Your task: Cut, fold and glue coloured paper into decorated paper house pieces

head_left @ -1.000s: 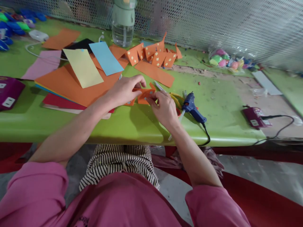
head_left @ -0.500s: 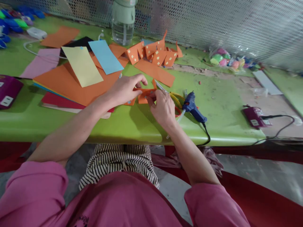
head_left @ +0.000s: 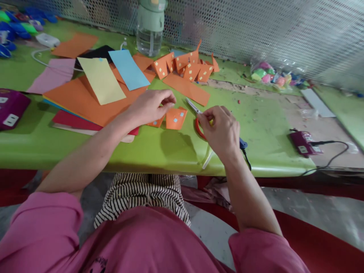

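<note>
The right hand [head_left: 220,131] has left the orange paper piece [head_left: 175,118]; its fingers now curl around the scissors [head_left: 196,117]. The left hand [head_left: 152,106] still pinches the piece's edge.

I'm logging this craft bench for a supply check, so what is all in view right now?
Table: one, green, across the view.
Small orange piece: one, pale squares, under the left fingertips.
Scissors: one, red handles, at the right hand.
Glue gun: one, blue, mostly hidden behind the right hand.
Orange sheet: one, large, left of centre.
Yellow card: one, on the orange sheet.
Blue card: one, beside the yellow.
Cut orange shapes: several, near the mesh.
Bottle: one, pale green, at the back.
Left hand: grip on the piece.
Right hand: over the scissor handles, grip unclear.
</note>
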Demonstrator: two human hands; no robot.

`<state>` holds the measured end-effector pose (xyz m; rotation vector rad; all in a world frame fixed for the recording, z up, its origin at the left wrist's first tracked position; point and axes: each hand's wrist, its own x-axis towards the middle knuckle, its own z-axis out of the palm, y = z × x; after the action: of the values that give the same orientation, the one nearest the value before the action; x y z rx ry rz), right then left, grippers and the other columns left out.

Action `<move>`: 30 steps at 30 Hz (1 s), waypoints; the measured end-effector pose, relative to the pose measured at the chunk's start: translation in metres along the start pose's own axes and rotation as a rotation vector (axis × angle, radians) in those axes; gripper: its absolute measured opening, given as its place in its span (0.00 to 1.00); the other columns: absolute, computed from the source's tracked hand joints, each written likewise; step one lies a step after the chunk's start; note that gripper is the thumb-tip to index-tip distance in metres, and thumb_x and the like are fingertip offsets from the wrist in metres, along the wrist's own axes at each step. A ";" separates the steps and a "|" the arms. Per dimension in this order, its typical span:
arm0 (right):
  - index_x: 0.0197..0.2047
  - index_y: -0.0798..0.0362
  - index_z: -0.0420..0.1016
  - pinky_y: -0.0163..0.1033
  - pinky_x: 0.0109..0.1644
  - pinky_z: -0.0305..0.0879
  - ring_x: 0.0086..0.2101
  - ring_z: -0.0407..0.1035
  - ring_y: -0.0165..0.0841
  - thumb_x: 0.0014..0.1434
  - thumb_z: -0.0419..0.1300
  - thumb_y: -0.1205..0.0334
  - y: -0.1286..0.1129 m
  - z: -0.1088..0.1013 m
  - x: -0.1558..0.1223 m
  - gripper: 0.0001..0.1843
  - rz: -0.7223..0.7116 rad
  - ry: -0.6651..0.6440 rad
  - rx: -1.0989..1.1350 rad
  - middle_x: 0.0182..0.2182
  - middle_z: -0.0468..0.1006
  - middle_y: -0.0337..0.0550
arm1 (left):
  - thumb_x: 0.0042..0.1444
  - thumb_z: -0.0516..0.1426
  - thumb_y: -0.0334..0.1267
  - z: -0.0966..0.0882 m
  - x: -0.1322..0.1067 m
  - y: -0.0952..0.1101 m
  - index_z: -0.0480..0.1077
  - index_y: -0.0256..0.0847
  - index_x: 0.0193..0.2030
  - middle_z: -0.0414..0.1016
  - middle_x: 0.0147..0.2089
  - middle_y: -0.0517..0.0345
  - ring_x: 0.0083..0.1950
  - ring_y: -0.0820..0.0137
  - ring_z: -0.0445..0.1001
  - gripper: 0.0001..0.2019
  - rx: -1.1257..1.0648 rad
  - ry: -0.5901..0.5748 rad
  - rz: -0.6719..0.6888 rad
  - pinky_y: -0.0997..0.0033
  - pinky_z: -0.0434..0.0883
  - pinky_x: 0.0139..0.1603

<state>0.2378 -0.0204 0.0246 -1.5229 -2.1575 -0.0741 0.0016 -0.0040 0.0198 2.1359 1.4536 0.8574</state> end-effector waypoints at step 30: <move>0.35 0.51 0.76 0.37 0.30 0.63 0.28 0.71 0.32 0.66 0.57 0.58 -0.017 -0.008 -0.041 0.10 -0.190 -0.143 0.225 0.31 0.79 0.44 | 0.57 0.57 0.34 -0.046 -0.029 -0.053 0.76 0.42 0.39 0.83 0.44 0.55 0.48 0.63 0.79 0.07 0.414 -0.219 -0.230 0.67 0.71 0.47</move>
<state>0.2358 -0.0649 0.0183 -1.2286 -2.3282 0.2128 -0.0735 -0.0115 0.0111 2.1952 1.8310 0.2434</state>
